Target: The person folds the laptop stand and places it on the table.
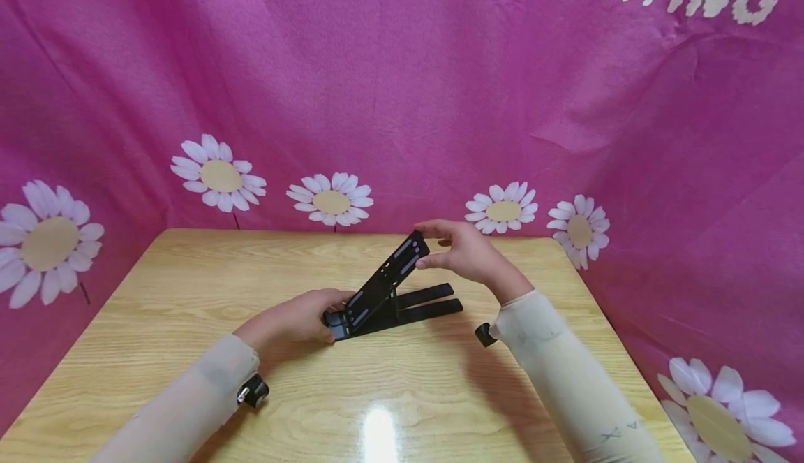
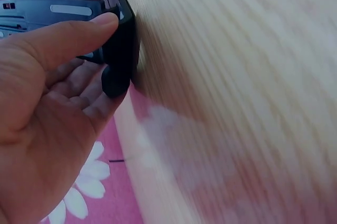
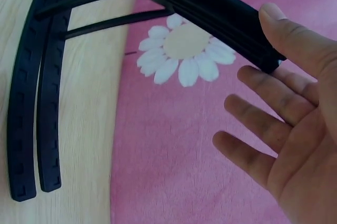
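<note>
A black folding laptop stand (image 1: 378, 291) is propped on the table, its upper plate tilted up and its two notched base legs (image 1: 433, 309) lying on the wood to the right. My left hand (image 1: 304, 316) grips the low hinged end, and in the left wrist view the thumb (image 2: 108, 19) lies on one side with fingers around the other. At the raised end, my right hand (image 1: 471, 253) pinches the plate's tip. The right wrist view has thumb and index finger at that tip, the other fingers (image 3: 245, 153) apart from it. Thin support rods (image 3: 116, 22) join plate and legs.
The wooden table (image 1: 251, 260) reaches back to a pink cloth backdrop (image 1: 402, 86) printed with daisies, which also hangs along both sides. Black cameras (image 1: 254, 390) are strapped at the sleeved wrists. A bright glare spot shows near the table's front.
</note>
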Tool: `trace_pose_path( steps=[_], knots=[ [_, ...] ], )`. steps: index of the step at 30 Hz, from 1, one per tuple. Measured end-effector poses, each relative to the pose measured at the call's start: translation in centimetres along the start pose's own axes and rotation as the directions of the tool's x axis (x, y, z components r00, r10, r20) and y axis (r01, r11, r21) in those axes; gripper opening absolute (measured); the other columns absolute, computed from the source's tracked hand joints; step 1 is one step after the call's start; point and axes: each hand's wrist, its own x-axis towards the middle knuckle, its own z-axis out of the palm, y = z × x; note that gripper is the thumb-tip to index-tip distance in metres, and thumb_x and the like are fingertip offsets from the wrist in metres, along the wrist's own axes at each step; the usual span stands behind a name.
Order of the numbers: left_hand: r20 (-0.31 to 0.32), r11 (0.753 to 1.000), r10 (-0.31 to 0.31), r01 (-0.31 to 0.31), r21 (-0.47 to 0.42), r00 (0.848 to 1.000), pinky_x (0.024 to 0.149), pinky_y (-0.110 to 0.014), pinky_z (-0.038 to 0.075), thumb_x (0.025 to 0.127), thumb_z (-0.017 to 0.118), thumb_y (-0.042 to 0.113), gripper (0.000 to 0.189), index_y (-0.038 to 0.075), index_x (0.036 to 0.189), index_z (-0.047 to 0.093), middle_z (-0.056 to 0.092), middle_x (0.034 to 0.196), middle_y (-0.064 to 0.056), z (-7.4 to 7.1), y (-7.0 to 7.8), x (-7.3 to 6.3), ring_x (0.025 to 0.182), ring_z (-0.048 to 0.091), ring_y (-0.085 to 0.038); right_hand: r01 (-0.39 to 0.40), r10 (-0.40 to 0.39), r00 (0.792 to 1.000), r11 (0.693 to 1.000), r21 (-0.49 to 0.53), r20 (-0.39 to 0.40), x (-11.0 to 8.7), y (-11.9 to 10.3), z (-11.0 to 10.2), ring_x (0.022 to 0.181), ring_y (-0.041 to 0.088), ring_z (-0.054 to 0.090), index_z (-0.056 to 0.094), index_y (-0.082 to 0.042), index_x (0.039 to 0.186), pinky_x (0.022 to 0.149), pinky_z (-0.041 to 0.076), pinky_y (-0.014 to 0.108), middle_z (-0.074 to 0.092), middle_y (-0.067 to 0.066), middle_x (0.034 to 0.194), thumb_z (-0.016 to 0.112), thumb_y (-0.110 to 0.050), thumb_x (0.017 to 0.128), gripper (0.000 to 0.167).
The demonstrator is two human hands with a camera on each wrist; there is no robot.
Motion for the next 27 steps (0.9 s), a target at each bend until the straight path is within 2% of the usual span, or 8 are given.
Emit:
trace_pose_path(
  steps=[6,11,13,16,19,23,27],
  knots=[
    [-0.018,0.999,-0.041,0.041,0.014,0.999,0.098,-0.039,0.048,0.086,0.072,-0.007,0.076,0.02,0.153,0.049,0.061,0.136,0.002,-0.7,-1.0,-0.6,0.114,0.055,-0.022,0.005,-0.005,1.0,1.0,0.006,-0.022,0.1,-0.4,1.1,0.127,0.026,0.061,0.062,-0.019,0.141,0.108,0.048,0.046,0.066,0.001,0.137,0.089,-0.034,0.081,0.067],
    [-0.038,0.998,-0.068,0.069,0.012,0.997,0.104,-0.044,0.047,0.086,0.073,-0.006,0.077,0.017,0.154,0.047,0.058,0.14,-0.002,-0.7,-0.9,-0.8,0.117,0.054,-0.024,0.084,-0.084,0.996,0.996,-0.014,0.002,-0.3,0.1,1.2,0.134,0.027,0.055,0.057,-0.021,0.146,0.112,0.046,0.048,0.059,0.0,0.146,0.084,-0.035,0.086,0.068],
    [-0.06,0.997,-0.068,0.069,0.015,0.996,0.108,-0.048,0.046,0.087,0.076,-0.001,0.078,0.013,0.156,0.044,0.055,0.145,-0.006,-0.4,-0.5,-0.7,0.123,0.054,-0.026,0.099,-0.099,0.995,0.995,-0.02,0.011,-0.6,0.6,1.1,0.137,0.027,0.052,0.054,-0.02,0.149,0.115,0.043,0.048,0.056,0.0,0.149,0.083,-0.035,0.087,0.07],
    [-0.115,0.998,-0.067,0.069,0.014,0.991,0.115,-0.051,0.042,0.089,0.08,0.012,0.083,0.012,0.16,0.037,0.046,0.155,-0.011,-0.1,0.6,-0.3,0.134,0.052,-0.03,0.081,-0.081,0.996,0.996,-0.023,0.025,-1.3,1.8,1.1,0.141,0.028,0.049,0.052,-0.019,0.151,0.117,0.04,0.05,0.054,0.001,0.152,0.084,-0.036,0.086,0.074],
    [-0.203,0.998,-0.054,0.062,0.033,0.978,0.118,-0.054,0.037,0.089,0.082,0.029,0.089,0.015,0.162,0.032,0.039,0.161,-0.012,-0.1,2.3,0.2,0.144,0.043,-0.032,0.045,-0.043,0.998,0.998,-0.039,0.047,-2.0,3.1,1.2,0.143,0.029,0.046,0.051,-0.018,0.152,0.119,0.037,0.052,0.052,0.001,0.154,0.085,-0.035,0.085,0.077],
    [-0.312,0.998,-0.022,0.04,0.051,0.95,0.118,-0.056,0.036,0.09,0.079,0.042,0.089,0.018,0.161,0.033,0.04,0.161,-0.01,-0.3,4.9,1.2,0.147,0.039,-0.032,0.007,0.0,0.995,0.997,-0.074,0.103,-2.9,5.0,1.6,0.148,0.028,0.039,0.052,-0.017,0.151,0.121,0.032,0.053,0.048,0.001,0.158,0.086,-0.031,0.084,0.077],
    [-0.387,0.998,0.029,-0.008,0.056,0.921,0.116,-0.055,0.04,0.09,0.076,0.051,0.086,0.016,0.159,0.038,0.044,0.159,-0.009,-0.7,7.6,2.4,0.145,0.042,-0.032,-0.057,0.065,0.985,0.997,-0.059,0.158,-4.0,7.1,2.0,0.152,0.028,0.031,0.051,-0.017,0.152,0.123,0.028,0.055,0.042,0.001,0.162,0.086,-0.022,0.084,0.077]
  ],
)
